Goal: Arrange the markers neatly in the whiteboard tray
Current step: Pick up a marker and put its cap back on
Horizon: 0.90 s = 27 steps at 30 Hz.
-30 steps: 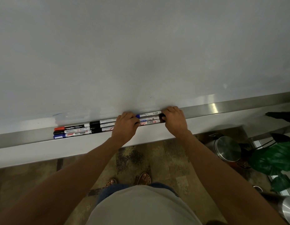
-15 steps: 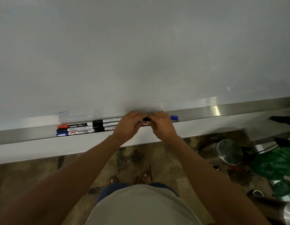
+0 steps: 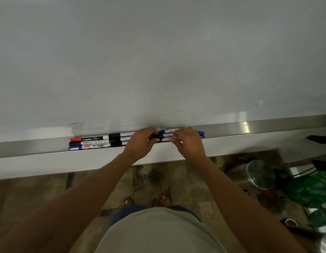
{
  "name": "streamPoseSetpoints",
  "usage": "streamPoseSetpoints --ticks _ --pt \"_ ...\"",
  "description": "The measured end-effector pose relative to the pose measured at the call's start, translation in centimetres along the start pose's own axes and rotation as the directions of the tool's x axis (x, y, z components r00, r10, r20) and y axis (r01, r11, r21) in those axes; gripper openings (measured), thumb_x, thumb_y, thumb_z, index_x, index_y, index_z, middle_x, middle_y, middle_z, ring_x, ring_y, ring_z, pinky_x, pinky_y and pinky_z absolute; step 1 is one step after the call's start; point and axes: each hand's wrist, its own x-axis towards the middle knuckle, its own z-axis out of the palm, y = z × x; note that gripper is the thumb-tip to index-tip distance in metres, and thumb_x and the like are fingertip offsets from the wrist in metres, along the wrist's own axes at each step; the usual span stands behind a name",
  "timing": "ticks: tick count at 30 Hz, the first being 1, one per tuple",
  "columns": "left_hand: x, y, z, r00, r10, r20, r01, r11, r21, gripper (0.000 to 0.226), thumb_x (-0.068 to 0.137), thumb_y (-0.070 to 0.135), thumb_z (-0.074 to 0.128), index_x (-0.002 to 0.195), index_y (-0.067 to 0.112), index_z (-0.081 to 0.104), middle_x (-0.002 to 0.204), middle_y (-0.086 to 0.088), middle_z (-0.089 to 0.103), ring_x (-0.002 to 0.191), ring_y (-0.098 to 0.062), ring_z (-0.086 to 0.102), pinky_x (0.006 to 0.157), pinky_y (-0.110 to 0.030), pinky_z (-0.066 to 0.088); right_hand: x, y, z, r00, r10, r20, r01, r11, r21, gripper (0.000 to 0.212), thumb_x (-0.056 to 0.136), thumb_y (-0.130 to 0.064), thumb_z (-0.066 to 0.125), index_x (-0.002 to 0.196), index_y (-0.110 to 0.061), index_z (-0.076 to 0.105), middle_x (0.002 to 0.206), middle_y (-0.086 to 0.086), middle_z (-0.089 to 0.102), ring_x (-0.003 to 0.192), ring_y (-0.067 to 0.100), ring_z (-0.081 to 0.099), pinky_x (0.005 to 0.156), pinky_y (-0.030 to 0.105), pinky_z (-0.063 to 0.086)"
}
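Both hands — left hand, right hand — are closing their grip on the markers mid-tray; light, stiff, slippery-looking barrels — best pinching mid-barrel.

Patterned floor below a wall ledge, with a metal bin and a plant.

A round steel pedal bin stands on the mottled brown floor. Just right of the bin, a plant spreads broad dark green leaves. Left of the bin, two sandalled feet show, above a beige shirt.
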Motion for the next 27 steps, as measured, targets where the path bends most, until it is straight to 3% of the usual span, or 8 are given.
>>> streamPoseSetpoints --ticks 5,9,15,18,22,27 --pt "-0.9 -1.6 -0.3 0.998 -0.068 0.010 0.068 0.998 0.017 0.020 0.085 0.023 0.068 0.103 0.017 0.064 0.090 -0.005 0.066 0.078 -0.017 0.056 0.068 -0.026 0.039 -1.0 1.2 0.3 0.996 -0.040 0.075 0.052 0.984 -0.172 0.029 0.082 -0.025 0.073 0.106 -0.010 0.068 0.106 0.012 0.069 0.101 0.032 0.062 0.087 0.046 0.047" --pt "-1.1 -2.2 -0.5 0.996 -0.094 -0.003 0.094 0.996 0.003 0.022 0.085 0.021 0.068 0.106 0.018 0.065 0.094 -0.007 0.064 0.083 -0.020 0.061 0.073 -0.029 0.046 -0.1 1.0 0.3 0.992 -0.084 0.095 0.101 0.976 -0.192 0.024 0.081 -0.019 0.073 0.102 -0.010 0.068 0.101 0.013 0.067 0.097 0.033 0.061 0.084 0.047 0.047" --pt "-0.9 -1.8 -0.8 0.998 -0.041 -0.049 0.040 0.999 -0.020 0.029 0.084 0.011 0.068 0.110 0.022 0.068 0.082 0.014 0.055 0.080 -0.018 0.058 0.074 -0.030 0.046 0.7 1.5 0.0 0.983 -0.080 0.164 0.107 0.980 -0.167 0.024 0.087 -0.025 0.067 0.106 -0.010 0.062 0.107 0.012 0.061 0.101 0.030 0.053 0.087 0.043 0.042" --pt "-0.8 -2.0 -0.6 0.992 -0.120 -0.047 0.117 0.991 -0.067 0.025 0.084 0.014 0.069 0.106 0.024 0.070 0.078 0.014 0.056 0.074 -0.008 0.056 0.071 -0.023 0.043 0.6 1.6 0.1 0.985 -0.061 0.159 0.084 0.987 -0.140 0.020 0.088 -0.025 0.066 0.103 -0.013 0.060 0.105 0.009 0.063 0.098 0.026 0.054 0.086 0.039 0.041" --pt "-0.8 -1.9 -0.6 0.983 -0.181 -0.003 0.179 0.976 -0.123 0.022 0.085 0.017 0.067 0.106 0.024 0.070 0.077 0.016 0.059 0.073 0.009 0.056 0.065 -0.002 0.037 0.3 1.7 -0.1 0.993 -0.051 0.105 0.061 0.993 -0.101 0.015 0.088 -0.023 0.066 0.099 -0.014 0.062 0.095 0.006 0.065 0.090 0.024 0.055 0.079 0.036 0.040" --pt "-0.7 -1.7 -0.5 0.983 -0.184 -0.002 0.181 0.970 -0.164 0.020 0.088 0.014 0.064 0.107 0.018 0.070 0.081 0.021 0.058 0.076 0.020 0.054 0.066 0.003 0.037 0.2 2.0 -0.7 0.994 -0.050 0.094 0.060 0.992 -0.109 0.013 0.089 -0.021 0.065 0.099 -0.013 0.063 0.095 0.007 0.065 0.091 0.026 0.054 0.077 0.038 0.039"
